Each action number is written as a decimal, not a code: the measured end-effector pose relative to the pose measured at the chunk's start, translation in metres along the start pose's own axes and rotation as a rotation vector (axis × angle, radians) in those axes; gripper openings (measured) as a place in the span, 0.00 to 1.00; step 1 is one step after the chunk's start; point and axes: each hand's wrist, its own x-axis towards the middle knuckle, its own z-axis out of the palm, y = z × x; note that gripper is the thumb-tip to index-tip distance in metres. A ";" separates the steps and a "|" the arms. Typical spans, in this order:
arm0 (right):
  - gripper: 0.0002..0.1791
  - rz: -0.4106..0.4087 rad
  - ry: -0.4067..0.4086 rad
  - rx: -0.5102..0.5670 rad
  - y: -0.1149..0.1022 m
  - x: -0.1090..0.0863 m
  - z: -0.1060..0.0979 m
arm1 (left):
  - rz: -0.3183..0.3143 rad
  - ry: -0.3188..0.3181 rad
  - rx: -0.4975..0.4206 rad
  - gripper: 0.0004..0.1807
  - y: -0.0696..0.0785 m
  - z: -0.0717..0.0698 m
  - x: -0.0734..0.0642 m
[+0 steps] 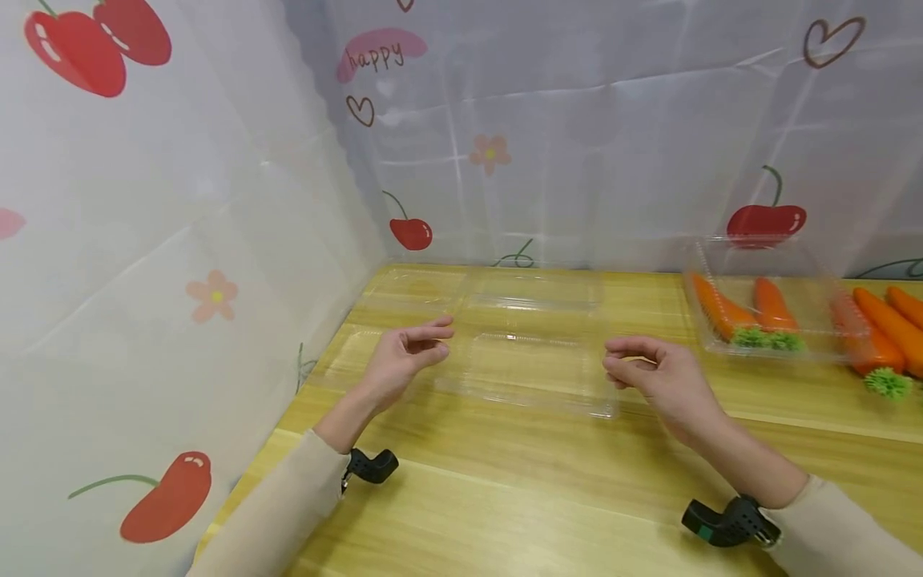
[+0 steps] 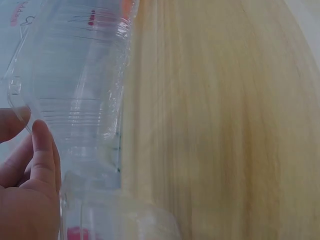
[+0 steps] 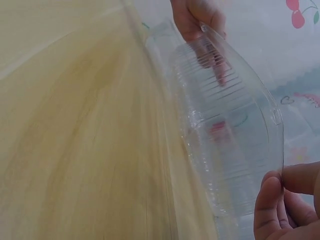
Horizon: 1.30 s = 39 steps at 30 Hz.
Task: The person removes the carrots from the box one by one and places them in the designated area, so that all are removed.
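Observation:
A clear plastic clamshell box [image 1: 530, 365], its lid [image 1: 537, 287] folded back, spans the space between my two hands over the wooden table. At its left edge, my left hand [image 1: 409, 353] pinches the rim between thumb and fingers. The right hand [image 1: 659, 381] grips the opposite edge the same way. In the left wrist view the thin rim [image 2: 24, 122] passes between thumb and fingertip. From the right wrist, the box [image 3: 230, 130] appears tilted on its side in the picture, with the left hand [image 3: 202, 22] at its far end.
Left of the held box lies another clear box [image 1: 349, 353] on the table. To the right stands a clear box [image 1: 815, 346] with orange carrots [image 1: 775, 304] in it; several more carrots [image 1: 890, 324] lie at the far right. A patterned curtain [image 1: 577, 176] hangs along the table's back and left side.

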 end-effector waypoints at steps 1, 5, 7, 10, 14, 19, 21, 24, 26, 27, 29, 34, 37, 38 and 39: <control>0.27 0.002 -0.002 0.003 0.000 0.001 0.002 | -0.005 0.005 0.016 0.19 0.000 -0.002 -0.001; 0.28 0.022 -0.012 0.000 -0.001 0.003 0.010 | -0.027 0.020 0.074 0.18 -0.001 -0.008 -0.003; 0.28 0.036 -0.015 -0.014 -0.001 0.004 0.012 | -0.040 0.023 0.094 0.18 -0.001 -0.010 -0.004; 0.27 0.047 -0.015 -0.036 -0.001 0.004 0.014 | -0.047 0.025 0.115 0.18 -0.001 -0.011 -0.005; 0.27 0.054 -0.017 -0.044 0.000 0.005 0.017 | -0.051 0.045 0.171 0.17 0.000 -0.012 -0.004; 0.26 0.052 -0.015 -0.058 0.003 0.007 0.023 | -0.070 0.076 0.261 0.17 0.001 -0.013 -0.005; 0.25 0.056 -0.017 -0.071 0.004 0.007 0.025 | -0.083 0.086 0.284 0.17 0.000 -0.014 -0.004; 0.26 0.070 -0.023 -0.094 0.005 0.008 0.027 | -0.113 0.101 0.295 0.17 0.001 -0.015 -0.004; 0.27 0.078 -0.031 -0.103 0.005 0.008 0.027 | -0.125 0.104 0.291 0.17 0.002 -0.015 -0.003; 0.27 0.082 -0.037 -0.109 0.005 0.008 0.027 | -0.130 0.107 0.289 0.18 0.002 -0.016 -0.003; 0.27 0.086 -0.051 -0.122 0.006 0.008 0.027 | -0.138 0.116 0.286 0.18 0.002 -0.016 -0.003; 0.29 0.088 -0.085 -0.142 0.006 0.009 0.025 | -0.150 0.134 0.299 0.17 0.004 -0.015 -0.001; 0.30 0.080 -0.089 -0.155 0.007 0.008 0.021 | -0.151 0.160 0.337 0.17 0.005 -0.012 0.001; 0.30 0.074 -0.090 -0.158 0.007 0.007 0.020 | -0.147 0.171 0.353 0.18 0.005 -0.010 0.002; 0.31 0.071 -0.089 -0.162 0.008 0.007 0.019 | -0.136 0.181 0.367 0.18 0.005 -0.008 0.004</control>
